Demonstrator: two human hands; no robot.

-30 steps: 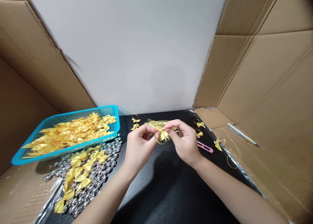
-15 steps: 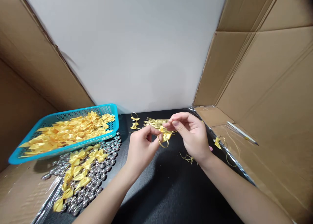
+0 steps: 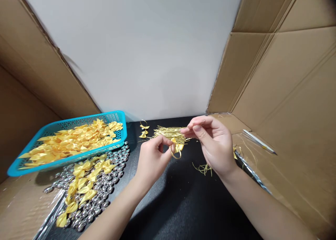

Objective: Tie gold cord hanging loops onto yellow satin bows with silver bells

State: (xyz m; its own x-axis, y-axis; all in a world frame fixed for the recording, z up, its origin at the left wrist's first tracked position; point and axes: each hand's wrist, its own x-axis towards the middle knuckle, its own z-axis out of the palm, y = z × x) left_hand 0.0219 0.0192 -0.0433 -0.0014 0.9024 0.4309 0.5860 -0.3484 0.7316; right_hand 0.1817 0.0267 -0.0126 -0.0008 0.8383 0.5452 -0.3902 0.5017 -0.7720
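Note:
My left hand (image 3: pixel 154 155) pinches a yellow ribbon bow (image 3: pixel 179 147) between thumb and forefinger, over the black table. A gold loop (image 3: pixel 175 152) hangs at the bow, by the fingertips. To its right is my right hand (image 3: pixel 214 142), raised, its fingers curled together and the thumb pressed near them. Whatever lies between those fingertips is too thin or hidden to make out. Behind both hands lies a bundle of gold cords (image 3: pixel 168 132). Some loose gold cord pieces (image 3: pixel 203 168) rest below my right hand.
At left stands a blue basket (image 3: pixel 124 129) of yellow bows. Silver beads (image 3: pixel 90 206) spread before it, with several bows (image 3: pixel 85 187) on top. Finished-looking bow pieces (image 3: pixel 144 128) sit at the back. A white pen-like tool (image 3: pixel 259 142) lies right, by cardboard walls (image 3: pixel 288 93).
My right hand has moved a little to the right, away from the bow. My left hand keeps its pinch on the bow in nearly the same place.

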